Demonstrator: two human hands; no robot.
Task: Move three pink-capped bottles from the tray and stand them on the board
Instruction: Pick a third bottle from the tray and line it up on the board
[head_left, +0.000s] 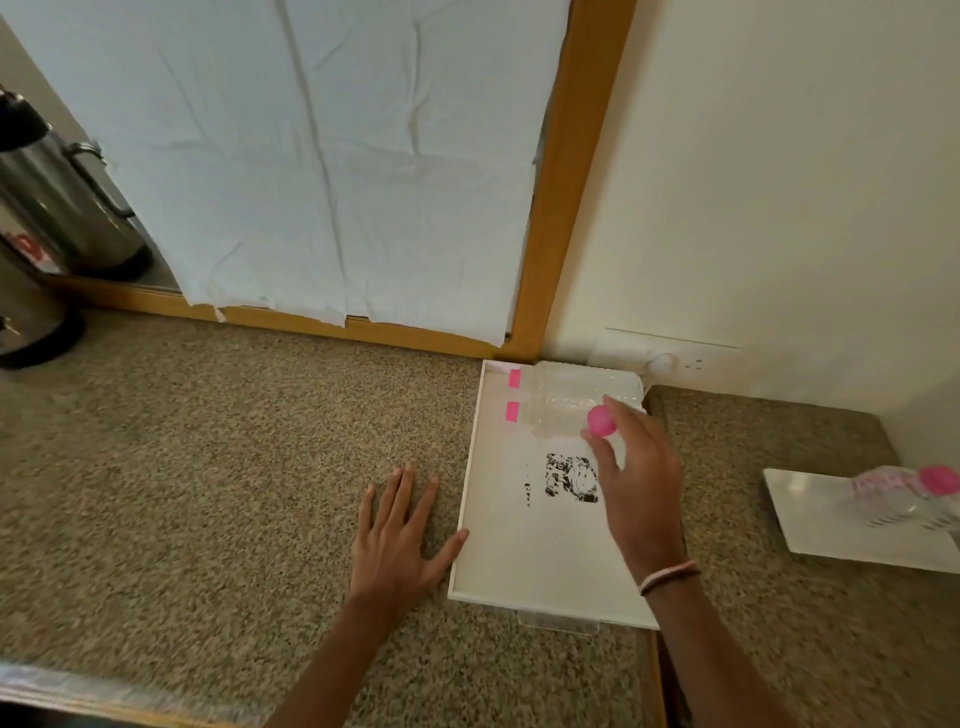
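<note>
Two pink-capped bottles (550, 402) lie on their sides at the far end of the white tray (540, 561), right of centre in the frame, while a third bottle (602, 422) is gripped over it.

The right hand (641, 483) hangs above the tray with its fingers (605, 452) closed around the third bottle just below its pink cap; most of that clear bottle is hidden behind the hand. The left hand (397, 540) lies flat on the speckled counter (208, 467), fingers spread and holding nothing, its thumb touching the tray's left rim. At the right edge of the frame another pink-capped bottle (904, 493), blurred, is on the white board (831, 535); whether it stands upright cannot be told. Steel urns (62, 187) occupy the upper left.
</note>
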